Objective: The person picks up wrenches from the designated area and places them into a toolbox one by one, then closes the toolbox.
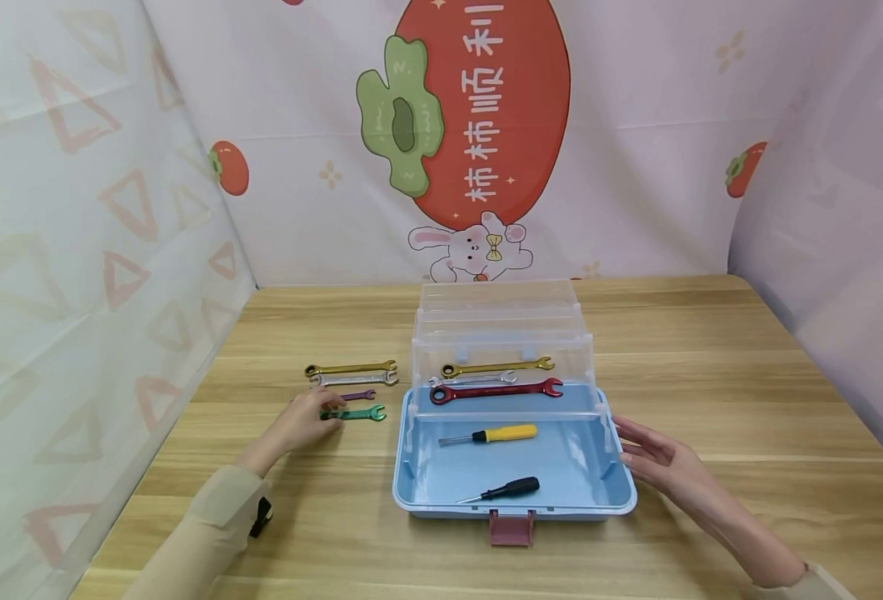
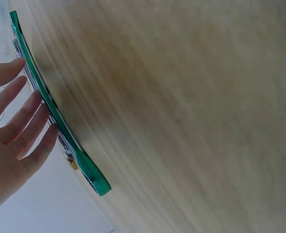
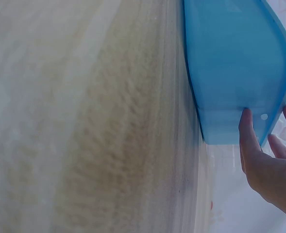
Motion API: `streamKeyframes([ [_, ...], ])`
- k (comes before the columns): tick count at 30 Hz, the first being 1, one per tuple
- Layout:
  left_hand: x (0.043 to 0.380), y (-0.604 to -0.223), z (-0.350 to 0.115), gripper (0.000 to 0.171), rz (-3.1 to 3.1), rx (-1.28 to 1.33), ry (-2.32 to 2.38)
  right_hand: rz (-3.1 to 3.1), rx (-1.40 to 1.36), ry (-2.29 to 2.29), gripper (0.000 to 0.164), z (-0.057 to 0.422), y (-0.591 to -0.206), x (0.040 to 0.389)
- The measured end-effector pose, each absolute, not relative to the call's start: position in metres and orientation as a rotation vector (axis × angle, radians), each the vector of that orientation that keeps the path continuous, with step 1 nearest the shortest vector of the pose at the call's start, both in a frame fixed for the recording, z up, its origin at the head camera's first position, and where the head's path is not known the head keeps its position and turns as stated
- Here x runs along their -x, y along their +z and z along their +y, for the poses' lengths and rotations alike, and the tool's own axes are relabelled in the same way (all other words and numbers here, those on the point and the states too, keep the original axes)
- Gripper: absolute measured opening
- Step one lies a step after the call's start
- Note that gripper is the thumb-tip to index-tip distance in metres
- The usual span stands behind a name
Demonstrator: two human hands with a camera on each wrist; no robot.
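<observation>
My left hand reaches over a green wrench and a small purple wrench on the table. In the left wrist view its loosely spread fingers are at the green wrench, not curled round it; I cannot tell whether they touch. Behind these lie a silver wrench and a gold wrench. My right hand rests its fingertips on the right side of a blue toolbox, also in the right wrist view. Inside are a yellow-handled screwdriver and a black-handled screwdriver.
The toolbox's clear upper section stands raised at the back. A gold wrench, a silver wrench and a red wrench lie there. A maroon latch hangs in front. Printed cloth surrounds the wooden table.
</observation>
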State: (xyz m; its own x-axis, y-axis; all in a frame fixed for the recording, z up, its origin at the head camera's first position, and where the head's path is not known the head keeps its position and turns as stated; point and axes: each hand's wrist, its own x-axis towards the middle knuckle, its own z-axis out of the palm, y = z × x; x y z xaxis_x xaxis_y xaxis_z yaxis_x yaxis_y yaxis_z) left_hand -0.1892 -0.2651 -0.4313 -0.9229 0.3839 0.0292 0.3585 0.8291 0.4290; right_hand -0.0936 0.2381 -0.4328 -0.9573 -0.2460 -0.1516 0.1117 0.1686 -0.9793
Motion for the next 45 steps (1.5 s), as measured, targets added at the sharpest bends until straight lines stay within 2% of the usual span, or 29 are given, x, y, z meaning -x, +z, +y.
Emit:
streamKeyframes([
  [11, 0.195, -0.435, -0.266, 0.017, 2.932, -0.585, 0.592, 2.169, 0.136, -1.855, 0.059, 0.239, -0.434, 0.094],
  [26, 0.204, -0.436, -0.269, 0.011, 2.854, -0.592, 0.710, 2.179, 0.097, -1.826, 0.059, 0.238, -0.432, 0.094],
  [45, 0.204, -0.435, -0.268, 0.014, 2.847, -0.542, 0.770, 2.140, 0.150, -1.871, 0.058, 0.239, -0.434, 0.095],
])
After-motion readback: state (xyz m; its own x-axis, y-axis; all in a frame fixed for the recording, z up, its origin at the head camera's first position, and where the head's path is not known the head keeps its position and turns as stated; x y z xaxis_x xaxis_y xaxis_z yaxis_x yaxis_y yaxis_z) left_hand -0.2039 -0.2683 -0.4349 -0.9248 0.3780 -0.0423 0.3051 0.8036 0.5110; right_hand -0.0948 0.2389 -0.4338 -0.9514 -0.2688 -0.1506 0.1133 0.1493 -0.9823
